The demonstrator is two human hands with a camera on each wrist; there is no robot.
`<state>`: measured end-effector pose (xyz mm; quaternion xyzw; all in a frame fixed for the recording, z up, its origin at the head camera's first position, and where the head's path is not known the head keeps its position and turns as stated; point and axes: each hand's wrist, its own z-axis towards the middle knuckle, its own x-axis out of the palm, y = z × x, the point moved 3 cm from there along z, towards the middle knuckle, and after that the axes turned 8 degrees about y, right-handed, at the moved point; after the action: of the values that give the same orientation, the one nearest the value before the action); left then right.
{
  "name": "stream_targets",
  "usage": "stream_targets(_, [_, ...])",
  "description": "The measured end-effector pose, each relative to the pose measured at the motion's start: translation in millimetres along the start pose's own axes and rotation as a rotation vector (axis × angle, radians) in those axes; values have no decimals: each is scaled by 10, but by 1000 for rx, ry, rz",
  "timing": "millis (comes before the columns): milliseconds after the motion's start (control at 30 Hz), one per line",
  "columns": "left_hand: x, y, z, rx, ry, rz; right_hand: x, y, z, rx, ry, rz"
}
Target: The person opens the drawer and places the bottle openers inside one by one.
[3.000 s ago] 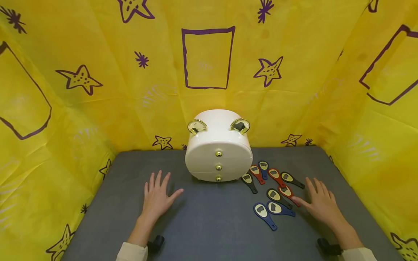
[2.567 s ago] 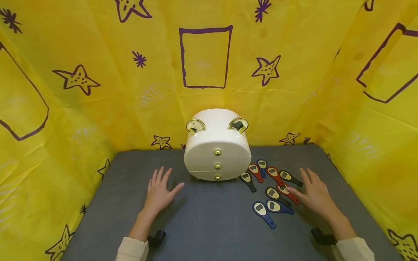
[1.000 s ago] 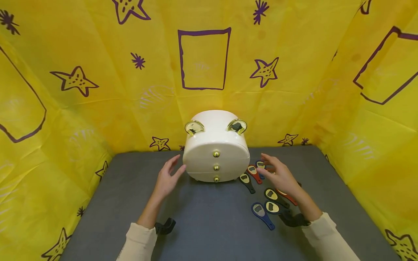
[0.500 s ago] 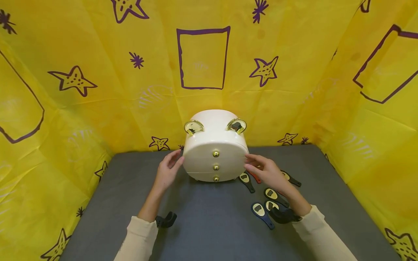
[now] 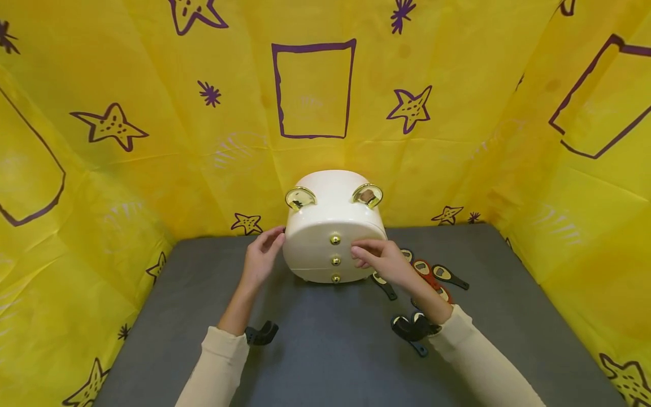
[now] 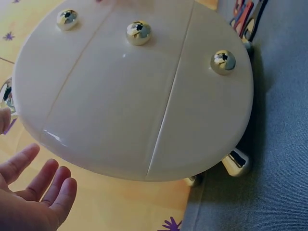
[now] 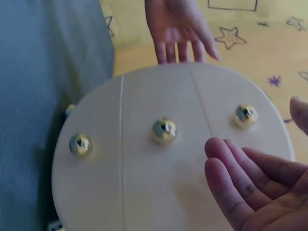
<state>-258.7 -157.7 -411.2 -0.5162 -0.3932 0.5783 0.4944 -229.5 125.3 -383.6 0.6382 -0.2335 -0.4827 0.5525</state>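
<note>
A glossy white, rounded drawer box (image 5: 333, 209) stands at the back of the table, with gold ears on top. Three gold knobs run down its front, among them the middle knob (image 7: 165, 130). My left hand (image 5: 258, 263) is at the box's left side, fingers loosely bent; the left wrist view shows these fingers (image 6: 62, 192) beside the edge, and contact is hard to tell. In front of the box's right half, my right hand (image 5: 386, 263) hovers near the knobs with slightly bent fingers and nothing in them. Both drawer seams look closed.
Several bottle openers lie to the right of the box, including a black opener (image 5: 450, 277), a red opener (image 5: 424, 271) and a blue opener (image 5: 420, 348); my right arm partly covers them. A yellow patterned cloth (image 5: 218, 186) walls in the grey table (image 5: 325, 350).
Both hands have come inward from wide apart to the box. My right hand has passed leftward over the openers to the box's front; my left hand has reached its left side.
</note>
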Motion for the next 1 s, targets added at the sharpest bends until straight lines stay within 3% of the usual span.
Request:
stream_targets(200, [27, 4, 40, -52, 4, 1, 152, -46, 155, 17, 4, 54])
stream_targets(500, [36, 8, 48, -87, 13, -38, 302, -15, 300, 52, -81, 178])
stream_targets(700, [26, 8, 40, -100, 27, -34, 353, 2, 352, 64, -165, 222])
stream_targets(1000, [31, 4, 45, -83, 33, -69, 386, 25, 342, 78, -225, 266])
